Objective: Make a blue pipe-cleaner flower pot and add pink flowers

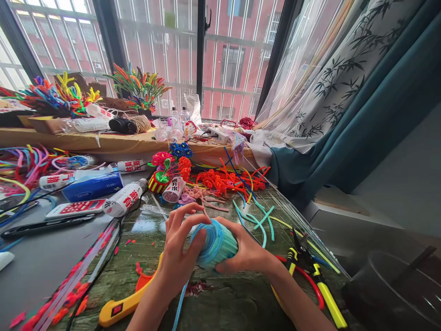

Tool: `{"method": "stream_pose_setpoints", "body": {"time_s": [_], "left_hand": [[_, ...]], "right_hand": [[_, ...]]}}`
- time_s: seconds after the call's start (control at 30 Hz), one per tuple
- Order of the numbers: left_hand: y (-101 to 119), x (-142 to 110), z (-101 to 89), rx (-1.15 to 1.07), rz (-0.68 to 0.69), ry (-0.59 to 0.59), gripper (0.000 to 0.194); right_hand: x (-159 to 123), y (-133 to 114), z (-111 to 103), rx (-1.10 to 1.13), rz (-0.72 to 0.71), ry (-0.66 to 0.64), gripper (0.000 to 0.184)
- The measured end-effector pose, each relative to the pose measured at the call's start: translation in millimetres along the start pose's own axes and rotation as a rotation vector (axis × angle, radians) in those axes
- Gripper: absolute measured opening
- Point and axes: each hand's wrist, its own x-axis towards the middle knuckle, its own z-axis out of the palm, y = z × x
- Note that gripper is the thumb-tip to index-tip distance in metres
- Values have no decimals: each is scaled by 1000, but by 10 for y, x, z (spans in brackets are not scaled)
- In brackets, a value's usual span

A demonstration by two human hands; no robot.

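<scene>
Between my two hands is a small cup-shaped piece [222,243] covered in turquoise and blue pipe cleaners, tilted so its coiled blue end faces left. My left hand [184,234] grips that coiled end, thumb across it and fingers curved over the top. On the other side, my right hand [246,250] wraps round the turquoise body. A loose blue pipe cleaner [181,299] lies below, near my left wrist; whether it joins the piece I cannot tell. Under my left forearm rests a yellow-handled tool [120,310]. Pliers with yellow-and-black handles [319,276] lie right of my right forearm.
Turquoise pipe cleaners [258,218] and a heap of red ones [223,181] lie beyond my hands. A striped pot with pipe-cleaner flowers [160,179] stands beside a clear cup [174,189]. Leftward are a white bottle [126,197] and a blue packet [93,186]. A dark transparent bin [389,294] stands at right.
</scene>
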Motion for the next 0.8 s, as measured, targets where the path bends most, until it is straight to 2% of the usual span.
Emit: {"method": "stream_pose_setpoints", "body": {"time_s": [0.17, 0.53, 0.8], "left_hand": [[0, 5, 1, 37, 2, -7, 21], [38, 7, 41, 6, 62, 41, 21], [7, 9, -9, 69, 121, 66, 20]], "right_hand": [[11, 5, 1, 64, 4, -19, 65], [-17, -20, 4, 8, -7, 2, 62], [7, -21, 9, 23, 5, -4, 65]]}}
